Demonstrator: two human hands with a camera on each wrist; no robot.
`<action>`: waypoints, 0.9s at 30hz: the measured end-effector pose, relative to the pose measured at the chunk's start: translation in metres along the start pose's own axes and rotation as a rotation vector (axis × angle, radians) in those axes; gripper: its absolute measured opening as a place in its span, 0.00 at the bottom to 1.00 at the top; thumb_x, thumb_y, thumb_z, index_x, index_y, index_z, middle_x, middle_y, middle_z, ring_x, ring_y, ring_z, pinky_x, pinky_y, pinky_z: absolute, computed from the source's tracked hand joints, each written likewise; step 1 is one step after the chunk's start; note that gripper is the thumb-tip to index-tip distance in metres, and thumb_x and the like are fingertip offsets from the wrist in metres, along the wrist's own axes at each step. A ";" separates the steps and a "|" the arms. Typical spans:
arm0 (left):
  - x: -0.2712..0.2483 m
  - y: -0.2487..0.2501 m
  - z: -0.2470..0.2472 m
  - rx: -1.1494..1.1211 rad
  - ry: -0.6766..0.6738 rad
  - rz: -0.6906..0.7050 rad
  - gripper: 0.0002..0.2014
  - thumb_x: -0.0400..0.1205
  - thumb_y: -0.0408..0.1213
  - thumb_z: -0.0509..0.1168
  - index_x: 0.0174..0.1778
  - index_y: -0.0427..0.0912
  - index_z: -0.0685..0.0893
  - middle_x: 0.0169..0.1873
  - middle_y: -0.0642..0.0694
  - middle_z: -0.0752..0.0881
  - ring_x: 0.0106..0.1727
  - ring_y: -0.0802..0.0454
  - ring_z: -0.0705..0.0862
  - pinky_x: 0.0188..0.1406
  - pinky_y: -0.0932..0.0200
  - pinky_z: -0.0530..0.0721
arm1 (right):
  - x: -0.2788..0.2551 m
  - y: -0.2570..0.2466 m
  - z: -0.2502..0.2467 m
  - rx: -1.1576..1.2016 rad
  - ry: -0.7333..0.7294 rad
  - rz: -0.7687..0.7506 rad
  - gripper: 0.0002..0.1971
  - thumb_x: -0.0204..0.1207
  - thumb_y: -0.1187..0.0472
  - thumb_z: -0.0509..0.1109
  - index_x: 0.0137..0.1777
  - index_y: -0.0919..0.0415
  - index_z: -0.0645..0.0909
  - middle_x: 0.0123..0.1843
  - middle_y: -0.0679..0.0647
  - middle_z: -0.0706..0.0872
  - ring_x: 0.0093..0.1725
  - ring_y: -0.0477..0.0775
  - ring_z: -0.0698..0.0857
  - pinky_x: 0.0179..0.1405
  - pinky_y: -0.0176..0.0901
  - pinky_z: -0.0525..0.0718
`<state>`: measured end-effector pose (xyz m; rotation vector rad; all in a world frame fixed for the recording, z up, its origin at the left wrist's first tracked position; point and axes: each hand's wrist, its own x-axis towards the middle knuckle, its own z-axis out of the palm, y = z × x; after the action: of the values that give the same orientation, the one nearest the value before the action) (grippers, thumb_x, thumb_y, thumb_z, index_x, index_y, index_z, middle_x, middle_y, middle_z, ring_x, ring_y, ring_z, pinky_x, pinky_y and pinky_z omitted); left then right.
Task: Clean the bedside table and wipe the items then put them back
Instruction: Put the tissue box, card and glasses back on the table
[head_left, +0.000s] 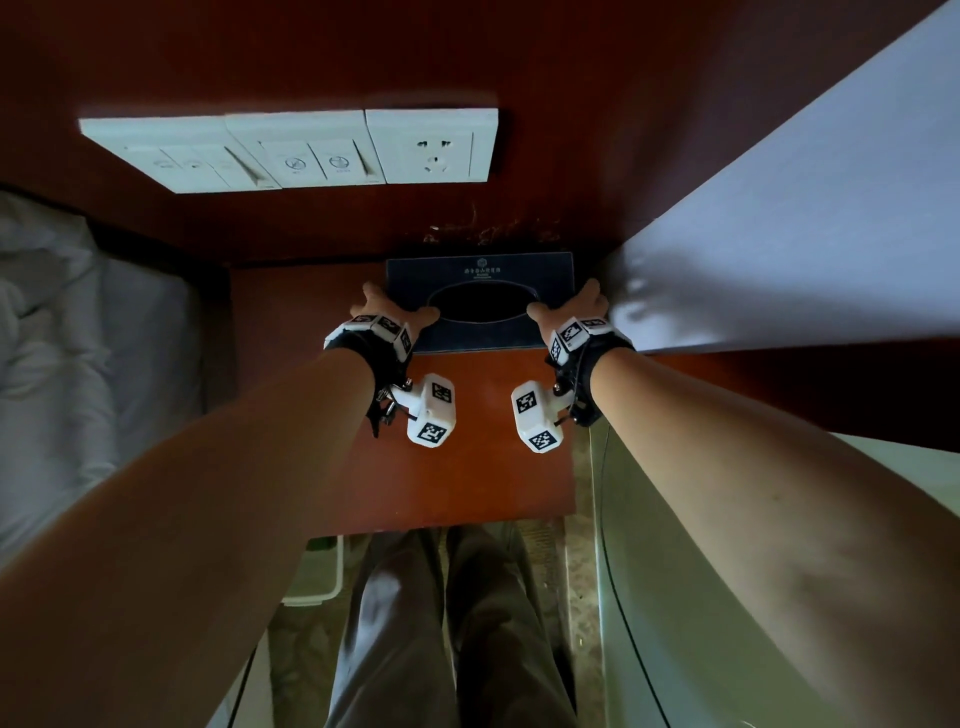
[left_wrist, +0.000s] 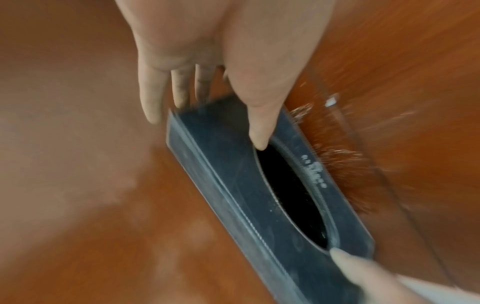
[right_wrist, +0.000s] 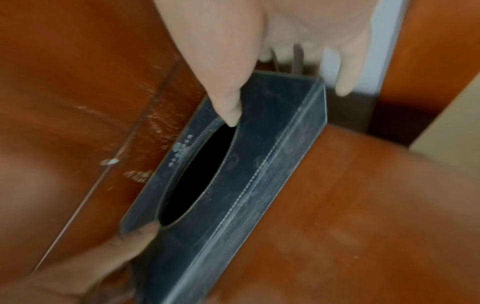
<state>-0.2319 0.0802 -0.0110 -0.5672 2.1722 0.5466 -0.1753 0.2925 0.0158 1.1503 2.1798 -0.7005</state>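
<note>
Both hands, left hand (head_left: 383, 315) and right hand (head_left: 572, 310), grip the 2 ends of the tissue box (head_left: 480, 301), thumbs on top, likely to seat it against the wall on the table (head_left: 467, 467).

A dark navy tissue box (head_left: 480, 301) with pale stitching sits on a reddish-brown bedside table (head_left: 467, 467) beneath white switch plates (head_left: 291, 150).

Beyond the fingers, white switch plates (head_left: 234, 153) sit on a dark red wood wall (head_left: 519, 62). White bedding (head_left: 67, 332) lies left; dim light.
</note>
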 end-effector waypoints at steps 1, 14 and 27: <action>-0.009 0.000 -0.007 0.047 0.012 0.023 0.46 0.73 0.60 0.74 0.81 0.43 0.62 0.74 0.34 0.71 0.72 0.30 0.73 0.67 0.35 0.76 | -0.008 -0.001 -0.005 -0.032 0.047 -0.030 0.45 0.76 0.44 0.71 0.85 0.58 0.51 0.83 0.59 0.60 0.79 0.67 0.66 0.73 0.64 0.70; -0.183 -0.038 -0.153 0.327 0.104 0.470 0.36 0.75 0.50 0.76 0.79 0.49 0.73 0.70 0.44 0.79 0.70 0.43 0.79 0.69 0.46 0.79 | -0.182 -0.080 -0.096 -0.524 -0.168 -0.654 0.27 0.76 0.53 0.74 0.73 0.61 0.76 0.70 0.59 0.79 0.67 0.61 0.81 0.64 0.48 0.80; -0.309 -0.201 -0.269 0.307 0.367 0.402 0.34 0.76 0.53 0.74 0.78 0.50 0.74 0.67 0.49 0.82 0.67 0.43 0.81 0.64 0.49 0.82 | -0.390 -0.160 -0.054 -0.680 -0.072 -1.028 0.27 0.73 0.52 0.76 0.73 0.52 0.77 0.73 0.55 0.77 0.69 0.58 0.80 0.67 0.52 0.80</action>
<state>-0.1021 -0.1652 0.3516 -0.0602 2.6788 0.3187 -0.1422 0.0351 0.3522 -0.3827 2.5484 -0.2857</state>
